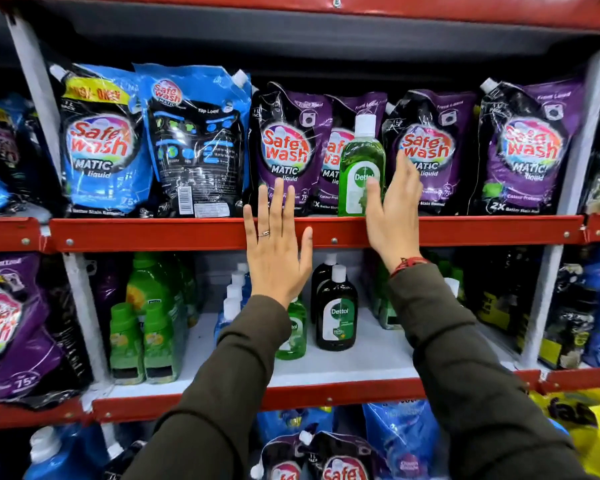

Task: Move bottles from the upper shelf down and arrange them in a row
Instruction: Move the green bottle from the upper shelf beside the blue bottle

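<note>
The green bottle (361,168) stands at the upper shelf (153,233) front edge; right hand (394,209) fingers spread beside it, left hand (278,247) open. Likely rigid, smooth, liquid-heavy: grip mid-body.

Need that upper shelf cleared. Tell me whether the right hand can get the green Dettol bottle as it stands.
Probably yes: the right hand is open right beside the green Dettol bottle, which stands at the shelf's front edge with nothing before it.

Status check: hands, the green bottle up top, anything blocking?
Left hand open, empty. Right hand open, thumb against the green white-capped Dettol bottle, not yet gripped. Bottle upright among purple detergent pouches. Path down clear.
</note>
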Motion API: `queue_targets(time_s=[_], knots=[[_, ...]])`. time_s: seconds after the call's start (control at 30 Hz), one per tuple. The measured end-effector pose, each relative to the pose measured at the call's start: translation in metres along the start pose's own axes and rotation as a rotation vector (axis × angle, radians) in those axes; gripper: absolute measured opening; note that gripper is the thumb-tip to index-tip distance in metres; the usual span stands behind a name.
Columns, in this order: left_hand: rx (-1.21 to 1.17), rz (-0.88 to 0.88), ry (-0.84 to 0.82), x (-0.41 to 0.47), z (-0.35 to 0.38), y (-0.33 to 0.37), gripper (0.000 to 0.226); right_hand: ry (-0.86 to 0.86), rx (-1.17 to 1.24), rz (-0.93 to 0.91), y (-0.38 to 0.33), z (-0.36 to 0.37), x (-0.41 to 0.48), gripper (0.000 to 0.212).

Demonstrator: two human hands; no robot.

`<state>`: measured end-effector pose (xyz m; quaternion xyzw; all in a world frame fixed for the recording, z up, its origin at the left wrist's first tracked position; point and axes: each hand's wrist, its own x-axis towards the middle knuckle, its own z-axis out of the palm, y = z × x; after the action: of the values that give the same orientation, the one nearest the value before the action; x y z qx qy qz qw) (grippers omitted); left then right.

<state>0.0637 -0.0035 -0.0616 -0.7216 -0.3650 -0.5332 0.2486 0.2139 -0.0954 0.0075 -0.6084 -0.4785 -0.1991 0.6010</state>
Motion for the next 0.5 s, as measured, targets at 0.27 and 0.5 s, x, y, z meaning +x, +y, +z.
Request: queue_targets(time_s=[0.27,0.5], knots=[[0.032,0.006,0.03,0.001,0.004,0.0,0.068,-0.238,0.273,0.291,-0.004,-0.012,0.042,0.035],[0.044,0.011,0.028,0.001,0.005,-0.001,0.068,-0.236,0.448,0.309,-0.005,-0.011,0.041,0.032]])
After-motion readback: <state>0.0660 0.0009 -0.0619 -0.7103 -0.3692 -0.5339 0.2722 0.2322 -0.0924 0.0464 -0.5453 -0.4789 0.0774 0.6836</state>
